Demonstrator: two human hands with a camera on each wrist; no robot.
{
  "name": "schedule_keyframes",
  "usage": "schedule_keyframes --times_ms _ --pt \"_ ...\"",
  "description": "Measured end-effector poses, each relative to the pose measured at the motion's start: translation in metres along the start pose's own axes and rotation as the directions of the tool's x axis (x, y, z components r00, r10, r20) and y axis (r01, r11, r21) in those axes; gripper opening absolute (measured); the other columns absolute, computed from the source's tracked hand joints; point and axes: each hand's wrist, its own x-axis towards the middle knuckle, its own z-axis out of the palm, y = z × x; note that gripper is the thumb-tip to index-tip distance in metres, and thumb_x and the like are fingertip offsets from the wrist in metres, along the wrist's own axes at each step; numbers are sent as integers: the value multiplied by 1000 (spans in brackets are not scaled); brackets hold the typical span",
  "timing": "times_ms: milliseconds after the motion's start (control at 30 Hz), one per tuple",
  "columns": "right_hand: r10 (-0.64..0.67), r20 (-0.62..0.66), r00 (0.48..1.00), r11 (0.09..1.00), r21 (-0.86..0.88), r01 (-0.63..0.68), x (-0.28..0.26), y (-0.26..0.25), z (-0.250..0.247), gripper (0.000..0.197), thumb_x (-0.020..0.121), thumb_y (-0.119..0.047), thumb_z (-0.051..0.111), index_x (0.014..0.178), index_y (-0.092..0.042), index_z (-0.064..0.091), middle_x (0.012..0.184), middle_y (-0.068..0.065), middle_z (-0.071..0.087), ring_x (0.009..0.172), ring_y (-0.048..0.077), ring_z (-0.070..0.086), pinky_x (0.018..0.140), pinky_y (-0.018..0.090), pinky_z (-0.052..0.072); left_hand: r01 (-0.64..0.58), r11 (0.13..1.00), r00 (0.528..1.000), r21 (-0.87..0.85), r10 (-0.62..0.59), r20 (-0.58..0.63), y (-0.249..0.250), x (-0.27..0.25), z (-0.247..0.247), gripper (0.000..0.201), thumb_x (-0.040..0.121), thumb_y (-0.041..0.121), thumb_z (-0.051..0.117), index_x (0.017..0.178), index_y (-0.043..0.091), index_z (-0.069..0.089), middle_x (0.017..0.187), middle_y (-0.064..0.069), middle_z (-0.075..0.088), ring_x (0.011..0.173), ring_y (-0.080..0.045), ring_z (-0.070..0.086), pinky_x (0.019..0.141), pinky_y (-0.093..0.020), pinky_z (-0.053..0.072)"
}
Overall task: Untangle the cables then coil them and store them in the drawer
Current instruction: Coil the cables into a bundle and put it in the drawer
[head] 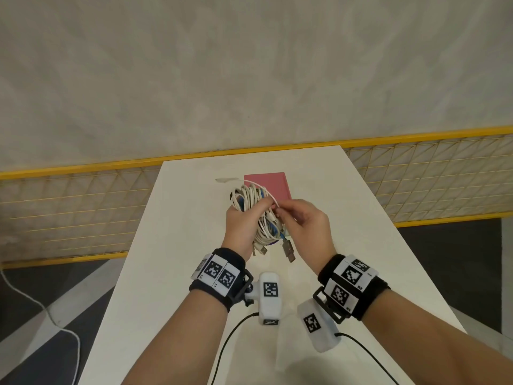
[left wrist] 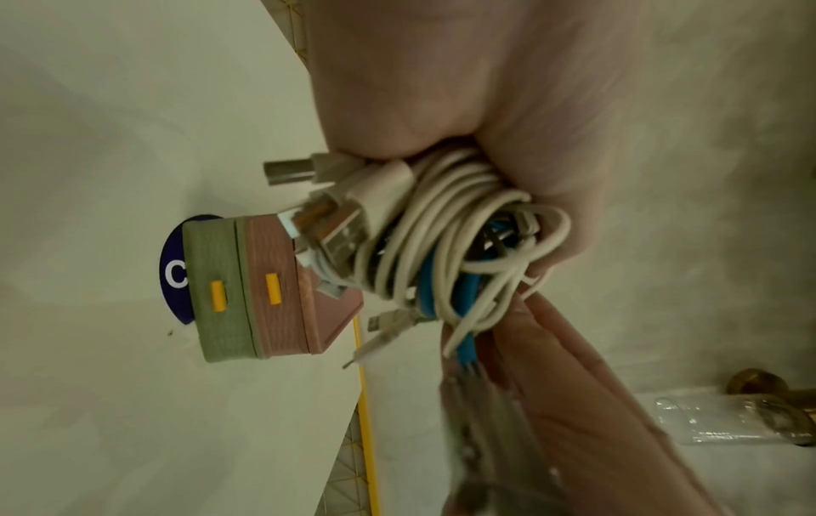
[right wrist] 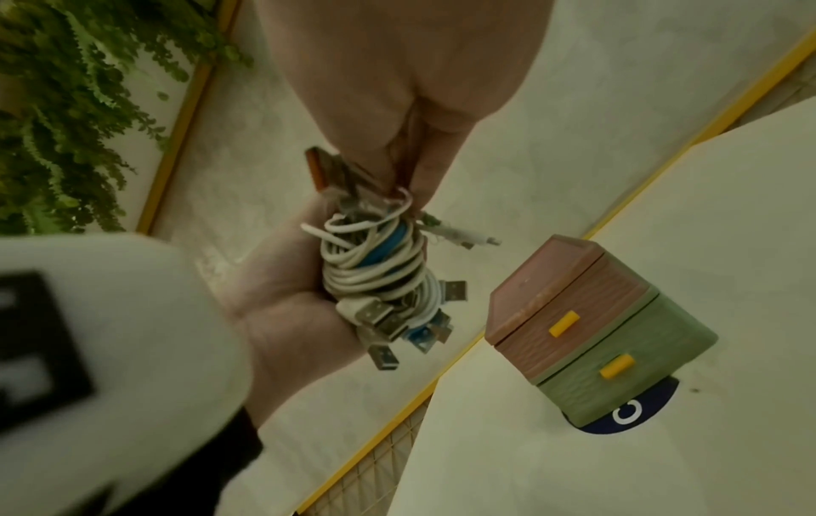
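Two hands: both raised above the white table (head: 172, 245), meeting at one tangle.
Right hand (head: 305, 226): fingertips pinch a thin white strand at the bundle's top.
Left hand (head: 240, 229): fingers curl round the cable bundle (head: 258, 215), white loops with a blue cable (left wrist: 430, 289) inside.
USB plugs (head: 287, 250): hang below the hands.
Drawer box (right wrist: 591, 331): pink over green, both drawers closed, on the table beyond the hands.

A long white rectangular table (head: 177, 245) runs forward beneath the hands. Beyond its far end a yellow-framed wire mesh fence (head: 83, 207) crosses from left to right. Behind the fence spreads a pale grey mottled wall (head: 249, 65). Left of the hands lies dark grey floor (head: 33, 329) with a lighter band. Green trailing foliage (right wrist: 66, 122) hangs off to one side.
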Motion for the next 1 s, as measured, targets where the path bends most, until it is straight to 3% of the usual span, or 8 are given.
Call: schedule_keyframes --times_ms 100,200,300,400,500,667,767,1000 --pt "-27 -49 998 996 -82 23 4 0 1 15 86 -3 63 94 -9 74 86 0 64 73 5 65 65 20 54 22 997 1000 -75 -22 12 0 -2 2 31 78 14 77 105 1 70 96 -17 74 87 -29 72 76 -38 59" --pt "-45 -34 998 983 -178 38 6 5 -2 16 85 -8 65 92 -18 75 80 -6 63 72 8 64 66 35 57 6 998 1000 -59 -5 28 0 0 1 30 78 14 78 104 1 69 94 -16 74 85 -27 72 75 -38 59" --pt "-130 138 982 925 -341 170 11 8 -10 16 85 -10 65 94 -19 76 77 8 62 71 23 60 65 46 52 -34 997 998 72 31 49 0 3 -3 17 76 15 79 89 7 71 79 -11 70 76 -26 69 72 -41 59" --pt "-132 379 916 908 -323 265 14 4 -25 23 87 -6 63 104 -16 73 90 7 64 81 21 62 74 39 52 -62 985 996 161 50 76 0 5 -10 10 76 9 74 77 11 64 72 -10 61 70 -23 63 70 -40 56" --pt "-197 338 920 880 -352 318 24 -5 -41 27 88 0 58 105 -16 70 98 -2 59 87 16 60 74 28 51 -70 969 992 238 43 119 4 6 -15 13 77 5 71 73 11 60 68 -6 60 65 -19 61 66 -32 51" --pt "-308 388 869 700 -526 483 48 -31 -43 39 89 -20 47 128 -20 54 141 6 36 124 18 44 96 29 44 -64 935 941 349 -60 332 7 -4 -9 14 78 16 79 83 10 68 69 2 70 67 -13 68 63 -22 52" --pt "-380 481 790 470 -635 613 62 -24 -46 23 87 -9 61 107 -13 70 126 16 53 112 31 52 85 37 48 -87 920 938 383 -54 343 6 -7 -7 10 78 15 78 78 11 68 68 -3 70 63 -16 67 61 -24 53" --pt "-41 265 963 799 -570 191 53 -4 -43 11 85 -12 67 92 -7 73 75 8 67 65 16 63 69 33 53 -134 944 987 301 99 129 -1 5 -12 15 77 7 76 89 9 68 72 3 67 67 -9 65 66 -25 52"
